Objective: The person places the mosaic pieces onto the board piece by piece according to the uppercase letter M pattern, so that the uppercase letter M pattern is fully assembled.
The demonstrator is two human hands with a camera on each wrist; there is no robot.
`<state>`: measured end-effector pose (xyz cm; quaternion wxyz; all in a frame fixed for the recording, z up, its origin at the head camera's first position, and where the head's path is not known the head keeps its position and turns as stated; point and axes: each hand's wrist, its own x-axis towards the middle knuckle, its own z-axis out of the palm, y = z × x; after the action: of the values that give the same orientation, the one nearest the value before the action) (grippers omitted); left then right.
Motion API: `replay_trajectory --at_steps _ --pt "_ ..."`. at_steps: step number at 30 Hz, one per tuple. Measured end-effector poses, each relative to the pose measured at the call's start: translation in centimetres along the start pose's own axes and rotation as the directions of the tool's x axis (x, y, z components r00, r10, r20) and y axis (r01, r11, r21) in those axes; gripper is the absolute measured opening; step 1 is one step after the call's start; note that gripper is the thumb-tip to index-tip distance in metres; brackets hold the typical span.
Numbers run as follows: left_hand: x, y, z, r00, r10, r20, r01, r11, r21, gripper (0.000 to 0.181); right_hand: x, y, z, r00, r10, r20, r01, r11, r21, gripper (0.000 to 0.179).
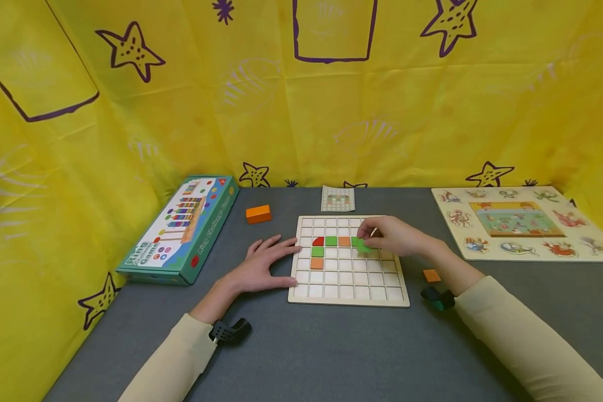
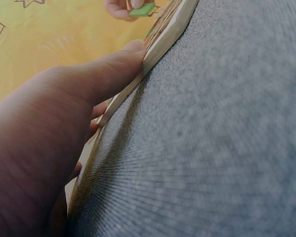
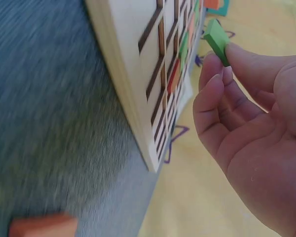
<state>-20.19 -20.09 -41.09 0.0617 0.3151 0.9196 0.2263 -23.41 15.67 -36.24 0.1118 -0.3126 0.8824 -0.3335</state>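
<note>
A wooden grid board (image 1: 348, 298) lies on the grey table. In its squares sit a red piece (image 1: 319, 242), an orange tile (image 1: 316, 263), a green tile (image 1: 331, 241) and several more coloured tiles. My right hand (image 1: 393, 234) pinches a green square tile (image 3: 216, 42) between thumb and fingers, above the board's upper right part. My left hand (image 1: 265, 266) rests at the board's left side with its fingers spread. In the left wrist view, the left thumb (image 2: 111, 71) lies against the board's edge.
A green game box (image 1: 181, 229) stands at the left, with an orange block (image 1: 258, 214) nearby. Behind the board is a printed pattern card (image 1: 338, 199). An orange tile (image 1: 431, 275) lies near my right wrist. At the right is a sea-animal puzzle board (image 1: 527, 248). Yellow cloth (image 1: 301, 123) hangs behind.
</note>
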Motion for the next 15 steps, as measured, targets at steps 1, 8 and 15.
replay_trajectory --at_steps 1,8,15 --pt "0.0 0.0 0.0 1.0 -0.003 0.002 0.003 1.0 0.001 0.078 0.3 -0.1 0.2 1.0 -0.008 0.004 0.008 1.0 -0.002 0.009" --pt "-0.1 0.0 0.0 1.0 -0.01 0.005 0.01 1.0 0.007 0.079 1.7 -0.5 1.2 0.999 -0.037 0.03 0.037 0.999 -0.002 0.009" --pt "0.0 -0.1 0.0 1.0 0.002 -0.001 -0.002 1.0 0.015 0.079 2.7 -1.0 1.9 0.997 -0.058 0.042 0.059 0.998 -0.012 0.009"
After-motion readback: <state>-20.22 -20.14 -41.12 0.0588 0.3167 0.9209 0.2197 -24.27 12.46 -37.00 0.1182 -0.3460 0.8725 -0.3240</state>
